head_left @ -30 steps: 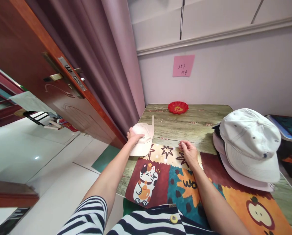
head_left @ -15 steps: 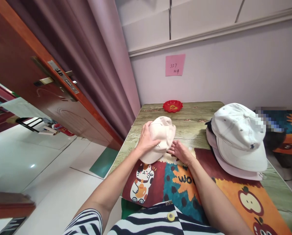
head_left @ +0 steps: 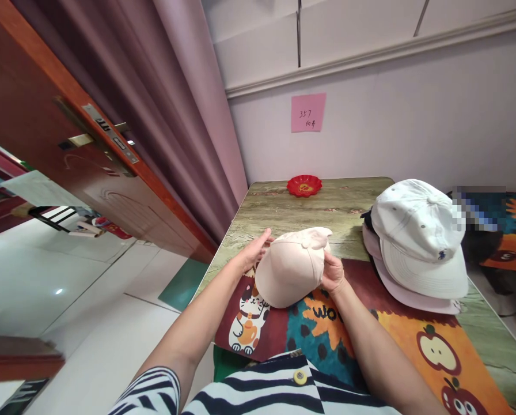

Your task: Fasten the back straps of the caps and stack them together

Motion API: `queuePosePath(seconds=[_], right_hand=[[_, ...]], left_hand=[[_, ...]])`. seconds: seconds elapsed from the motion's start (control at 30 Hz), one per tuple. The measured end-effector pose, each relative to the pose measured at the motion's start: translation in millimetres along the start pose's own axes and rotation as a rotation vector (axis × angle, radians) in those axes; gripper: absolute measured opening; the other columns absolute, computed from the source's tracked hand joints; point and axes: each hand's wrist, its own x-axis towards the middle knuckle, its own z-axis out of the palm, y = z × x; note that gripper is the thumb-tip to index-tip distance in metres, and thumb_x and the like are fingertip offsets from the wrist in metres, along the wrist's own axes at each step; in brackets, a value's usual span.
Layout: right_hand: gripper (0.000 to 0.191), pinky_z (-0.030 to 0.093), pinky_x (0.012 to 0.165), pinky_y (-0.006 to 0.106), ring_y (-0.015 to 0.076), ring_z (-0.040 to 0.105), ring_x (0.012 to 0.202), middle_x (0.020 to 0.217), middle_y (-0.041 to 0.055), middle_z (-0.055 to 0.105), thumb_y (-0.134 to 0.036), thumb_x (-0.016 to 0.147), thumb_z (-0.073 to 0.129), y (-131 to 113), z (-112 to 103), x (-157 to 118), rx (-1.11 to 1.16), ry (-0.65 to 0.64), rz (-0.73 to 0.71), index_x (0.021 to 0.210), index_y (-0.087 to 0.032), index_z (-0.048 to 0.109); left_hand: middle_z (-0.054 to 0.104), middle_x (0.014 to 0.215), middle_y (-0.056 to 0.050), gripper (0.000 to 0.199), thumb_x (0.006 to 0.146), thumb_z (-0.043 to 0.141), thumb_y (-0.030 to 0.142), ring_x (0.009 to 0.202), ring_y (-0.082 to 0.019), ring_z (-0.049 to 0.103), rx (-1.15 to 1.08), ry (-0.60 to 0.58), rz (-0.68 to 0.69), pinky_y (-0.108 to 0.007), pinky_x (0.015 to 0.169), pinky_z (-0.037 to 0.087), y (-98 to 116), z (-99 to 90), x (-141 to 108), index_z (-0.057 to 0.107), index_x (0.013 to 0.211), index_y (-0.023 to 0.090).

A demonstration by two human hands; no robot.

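A cream baseball cap [head_left: 290, 268] is tilted over the printed mat, its brim toward the lower left. My right hand [head_left: 333, 272] grips the cap's right edge, the fingertips partly hidden by the fabric. On the other side, my left hand [head_left: 256, 252] has its fingers stretched out beside the crown, some of them behind it. Whether they touch the cap I cannot tell. To the right is a stack of caps, with a white cap [head_left: 420, 225] on top and a pale pink cap [head_left: 439, 302] under it.
A red scalloped dish [head_left: 304, 185] stands at the back of the wood-patterned table [head_left: 266, 202]. The mat [head_left: 400, 346] covers the table's front. A pink note [head_left: 308, 113] is on the wall, and a wooden door [head_left: 80, 155] and a curtain [head_left: 189, 115] are at left.
The cream cap has turned and shifted right and toward me. My right hand has taken hold of its right edge. My left hand has come off the crown and opened beside it.
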Motion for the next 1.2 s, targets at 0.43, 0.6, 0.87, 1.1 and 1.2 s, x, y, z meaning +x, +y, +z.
queuePosePath(seconds=[0.43,0.6,0.87,1.1,1.2], right_hand=[[0.032,0.048,0.107,0.05,0.0295,0.071,0.11,0.1,0.0033,0.08,-0.033,0.07,0.077,-25.9,-8.3,-2.0,-0.021,0.116,-0.185,0.101,-0.027,0.072],[0.027,0.049,0.105,0.041,0.0246,0.071,0.104,0.095,0.0,0.078,-0.025,0.064,0.083,-36.2,-6.0,-1.2,-0.198,0.183,-0.294,0.088,-0.027,0.072],[0.025,0.05,0.093,0.04,0.0273,0.068,0.096,0.09,0.0054,0.076,-0.045,0.076,0.078,-47.2,4.9,-7.2,-0.682,0.217,-0.315,0.089,-0.024,0.077],[0.043,0.052,0.082,0.037,0.027,0.066,0.088,0.089,0.0061,0.076,-0.064,0.085,0.065,-46.9,14.3,-11.2,-0.859,0.269,-0.381,0.085,-0.024,0.081],[0.047,0.053,0.082,0.038,0.0267,0.068,0.085,0.088,0.0072,0.077,-0.065,0.087,0.062,-42.5,17.5,-9.5,-0.826,0.283,-0.391,0.081,-0.023,0.081]], left_hand=[[0.063,0.077,0.0,0.029,0.077,0.077,0.042,0.065,-0.009,0.055,0.103,-0.208,0.446,-0.021,0.062,0.042,84.3,5.1,-6.8,0.067,0.085,0.015],[0.07,0.1,-0.006,0.018,0.09,0.061,0.037,0.099,-0.02,0.063,0.392,-0.037,0.793,-0.032,0.088,0.048,99.1,6.0,-29.1,0.066,0.092,0.019],[0.072,0.117,-0.007,0.013,0.084,0.055,0.025,0.116,-0.027,0.059,0.651,0.235,0.619,-0.045,0.107,0.041,9.5,-14.7,-15.6,0.067,0.078,0.022],[0.073,0.101,-0.004,0.023,0.084,0.057,0.024,0.078,-0.02,0.064,0.726,0.295,0.548,-0.034,0.08,0.05,6.2,0.9,-36.8,0.073,0.101,0.024],[0.072,0.115,-0.007,0.033,0.083,0.063,0.027,0.085,-0.022,0.066,0.672,0.28,0.575,-0.034,0.083,0.05,15.8,24.1,-33.1,0.069,0.115,0.023]])
